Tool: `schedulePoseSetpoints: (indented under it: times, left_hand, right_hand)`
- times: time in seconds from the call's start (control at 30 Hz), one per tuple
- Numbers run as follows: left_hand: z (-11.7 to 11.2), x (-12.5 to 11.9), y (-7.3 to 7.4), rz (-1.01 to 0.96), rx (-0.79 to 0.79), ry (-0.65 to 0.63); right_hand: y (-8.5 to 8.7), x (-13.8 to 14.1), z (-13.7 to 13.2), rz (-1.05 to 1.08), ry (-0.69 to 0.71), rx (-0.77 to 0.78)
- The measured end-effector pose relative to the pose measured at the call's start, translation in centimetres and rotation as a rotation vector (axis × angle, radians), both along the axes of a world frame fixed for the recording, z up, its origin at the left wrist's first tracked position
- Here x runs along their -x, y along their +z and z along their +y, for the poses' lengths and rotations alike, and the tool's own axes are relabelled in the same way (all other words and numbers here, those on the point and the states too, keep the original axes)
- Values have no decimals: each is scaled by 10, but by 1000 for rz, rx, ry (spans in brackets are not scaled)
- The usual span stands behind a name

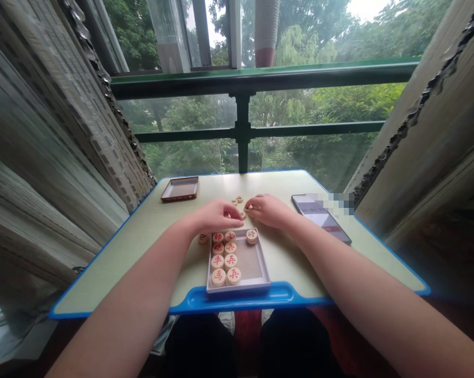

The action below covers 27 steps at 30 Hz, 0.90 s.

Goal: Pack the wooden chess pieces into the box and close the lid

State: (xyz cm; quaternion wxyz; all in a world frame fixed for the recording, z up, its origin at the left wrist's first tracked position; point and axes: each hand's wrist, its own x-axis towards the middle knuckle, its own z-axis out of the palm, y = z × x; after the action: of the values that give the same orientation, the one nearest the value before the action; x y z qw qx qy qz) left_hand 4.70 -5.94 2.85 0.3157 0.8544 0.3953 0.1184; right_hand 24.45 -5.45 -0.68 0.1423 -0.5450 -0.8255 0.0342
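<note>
Chinese chess pieces lie about both hands on the small table. My left hand (221, 216) is above the far edge of a shallow box (266, 270), its fingers loosely bent and apart from the thumb, with nothing visible in them. Near its fingertips is a loose piece (243, 215). My right hand (269, 209) has its fingers closed at a round piece (255, 207); its fingers partly hide this piece. Inside the box, red-marked pieces (230, 261) stand stacked in two columns on the left. One dark-marked piece (251, 236) sits at the far right corner.
A brown-rimmed box part (181, 189) lies at the far left of the table (174, 273). A phone (321, 218) rests on the right. Beyond the hands are small pieces (239, 199); another piece (203, 239) is left of the box. A green railing (243, 131) stands behind.
</note>
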Motion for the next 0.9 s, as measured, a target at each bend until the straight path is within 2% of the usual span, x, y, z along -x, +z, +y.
schedulePoseSetpoints:
  times: [0.23, 0.4, 0.5, 0.7, 0.9]
  left_hand:
    - [2, -5, -8, 91, 33, -87]
    - [1, -5, -15, 89, 122, -59]
    - [0, -6, -16, 64, 72, -93]
    - [5, -7, -15, 61, -183, -163]
    - [14, -4, -18, 33, -103, -142]
  right_hand:
    - [2, 0, 0, 22, -156, 2]
    - [2, 0, 1, 56, -218, 6]
    - [1, 0, 3, 71, -233, 4]
    - [-8, -4, 12, 149, -204, -3]
    - [-7, -5, 13, 123, -249, -8]
